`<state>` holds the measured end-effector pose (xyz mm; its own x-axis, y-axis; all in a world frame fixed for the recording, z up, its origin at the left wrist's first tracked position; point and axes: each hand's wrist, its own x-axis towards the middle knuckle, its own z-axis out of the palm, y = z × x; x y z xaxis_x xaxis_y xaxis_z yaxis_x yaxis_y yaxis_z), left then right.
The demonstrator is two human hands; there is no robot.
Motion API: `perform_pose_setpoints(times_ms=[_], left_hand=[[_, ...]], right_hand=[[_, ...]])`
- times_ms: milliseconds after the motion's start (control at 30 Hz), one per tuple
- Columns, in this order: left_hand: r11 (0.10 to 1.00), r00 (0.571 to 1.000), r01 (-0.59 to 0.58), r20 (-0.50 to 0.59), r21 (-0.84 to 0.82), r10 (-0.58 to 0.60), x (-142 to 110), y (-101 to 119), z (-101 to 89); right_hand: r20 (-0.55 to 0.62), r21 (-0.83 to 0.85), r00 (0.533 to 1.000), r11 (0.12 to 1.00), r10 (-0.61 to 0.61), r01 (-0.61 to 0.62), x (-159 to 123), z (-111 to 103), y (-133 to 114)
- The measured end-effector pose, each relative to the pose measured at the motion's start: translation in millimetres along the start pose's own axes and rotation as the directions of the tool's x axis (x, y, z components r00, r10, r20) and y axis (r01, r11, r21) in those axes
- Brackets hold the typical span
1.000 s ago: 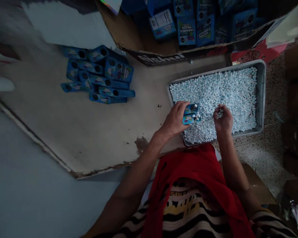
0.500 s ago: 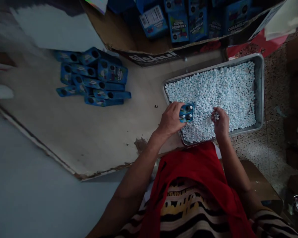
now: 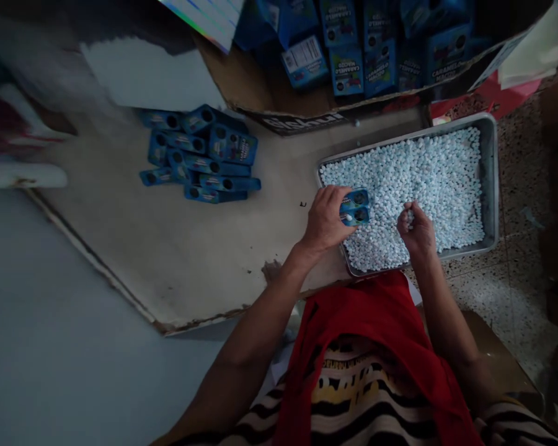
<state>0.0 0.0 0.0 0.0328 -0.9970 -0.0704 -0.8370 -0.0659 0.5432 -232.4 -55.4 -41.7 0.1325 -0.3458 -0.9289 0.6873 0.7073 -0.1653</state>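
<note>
My left hand (image 3: 324, 218) is wrapped round two small blue candy boxes (image 3: 361, 199), held side by side over the left edge of a metal tray (image 3: 493, 186). Dark round openings show on the ends of the boxes, and a white candy lies on the nearer one. Small white and pale blue candies (image 3: 441, 179) fill the tray. Above them, my right hand (image 3: 419, 234) is closed on a few candies (image 3: 409, 218), visible between its curled fingers.
Left on the table (image 3: 204, 260) lies a pile of blue boxes (image 3: 223, 164). An open cardboard carton (image 3: 246, 87) with many blue boxes stands at the back. A white pipe-like object (image 3: 41, 175) is at the far left. Loose candies lie near the carton.
The view has shifted, so the pile and carton appear further right. Several candies showed on the held boxes before; now only one does. My right hand stays closed over the tray.
</note>
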Motion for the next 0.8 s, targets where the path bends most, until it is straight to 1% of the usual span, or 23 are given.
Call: perform_pose_setpoints(times_ms=[67,133,200,300,367,433,533,600,700,767,800], left_hand=[[0.999,1.0,0.011,-0.011,-0.043,-0.012,-5.1,-9.6,-6.7],[0.996,0.996,0.054,-0.064,-0.075,-0.059,-12.5,-17.6,-12.2],[0.993,0.987,0.077,-0.132,-0.093,-0.089,-19.4,-22.3,-15.6],[0.993,0.973,0.064,-0.217,-0.099,-0.084,-25.3,-25.4,-16.4],[0.993,0.962,0.066,-0.256,-0.1,-0.09,-26.3,-28.0,-15.5],[0.994,0.957,0.076,-0.273,-0.08,-0.096,-26.0,-31.5,-14.8],[0.997,0.961,0.08,-0.263,-0.021,-0.083,-23.1,-33.7,-15.0],[0.997,0.978,0.074,-0.2,0.032,-0.066,-18.8,-29.8,-15.2],[0.988,0.997,0.066,-0.044,0.14,-0.06,-9.9,-17.7,-12.4],[0.983,0.996,0.084,-0.023,0.165,-0.082,-4.3,-9.5,-7.9],[0.981,0.994,0.103,-0.037,0.163,-0.098,-1.9,-5.9,-5.0]], right_hand=[[0.011,-0.01,0.999,0.999,0.04,-0.04,1.1,-1.2,1.6],[0.024,-0.025,0.999,0.999,0.047,-0.047,4.1,-3.6,-0.2],[-0.009,-0.017,1.0,0.999,0.029,-0.029,9.1,-7.1,-5.5],[-0.056,0.021,0.998,0.999,0.035,-0.034,19.6,-14.8,-17.6],[-0.036,0.027,0.998,0.999,0.047,-0.046,26.2,-19.9,-25.4],[-0.007,0.01,0.999,0.999,0.034,-0.034,29.5,-21.6,-30.2],[0.041,0.001,0.999,1.0,0.002,-0.002,25.6,-12.7,-28.9],[0.115,0.014,0.993,0.999,0.031,-0.033,18.0,0.7,-22.3],[0.251,0.023,0.962,0.993,0.11,-0.12,2.9,24.5,-8.3],[0.324,0.036,0.94,0.992,0.105,-0.124,-8.7,38.6,1.1],[0.356,0.046,0.93,0.993,0.087,-0.11,-14.8,45.0,5.5]])
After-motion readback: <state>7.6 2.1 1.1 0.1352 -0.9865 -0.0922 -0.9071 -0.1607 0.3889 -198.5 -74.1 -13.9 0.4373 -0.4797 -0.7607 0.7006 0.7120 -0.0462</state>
